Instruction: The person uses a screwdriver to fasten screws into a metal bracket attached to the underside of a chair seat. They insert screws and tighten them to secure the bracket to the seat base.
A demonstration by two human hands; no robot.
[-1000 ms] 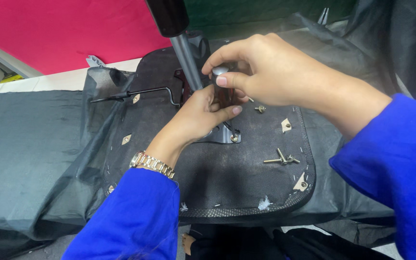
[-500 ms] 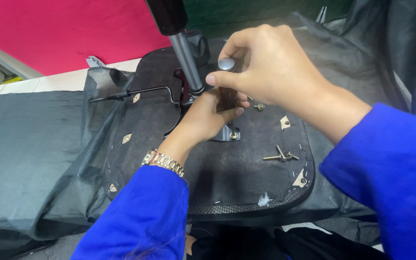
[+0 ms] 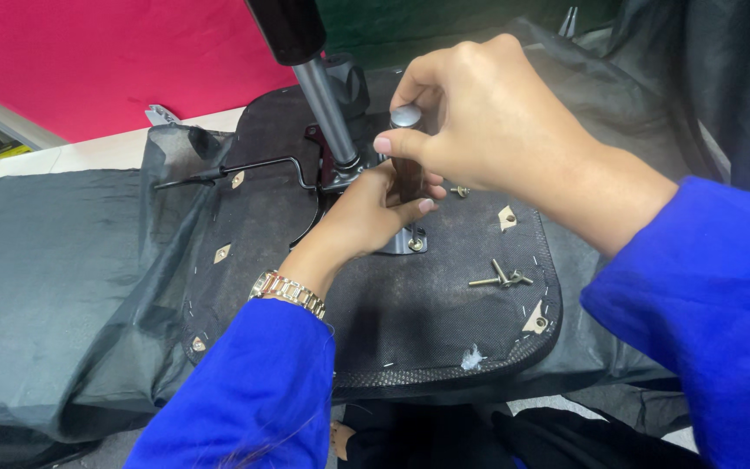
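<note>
Draped wide over the bench, a dark cover sheet (image 3: 54,287). On top of it, an upturned chair seat (image 3: 427,347), black underside up, small mounting holes showing at its corners. Rising near the seat's middle, the gas-lift column (image 3: 323,104), tilted toward the camera, with a thin lever rod (image 3: 245,168) running out to the left.

Right hand (image 3: 496,130) closed over the top of what looks like a screwdriver (image 3: 407,169), thumb and fingers clamped just under its silver cap. Left hand (image 3: 362,217), gold watch (image 3: 288,293) at the wrist, curled round the lower part of the same tool, steadying it. Tool upright, just beside the column, tip down at the metal mechanism plate (image 3: 410,245); the tip itself hidden behind the fingers.

Looks like fastening the plate to the seat, one screw being driven. Calls for firm downward pressure, tool kept plumb, tip seated. Loose bolts (image 3: 501,278) lying to the right, well apart from both hands.
</note>
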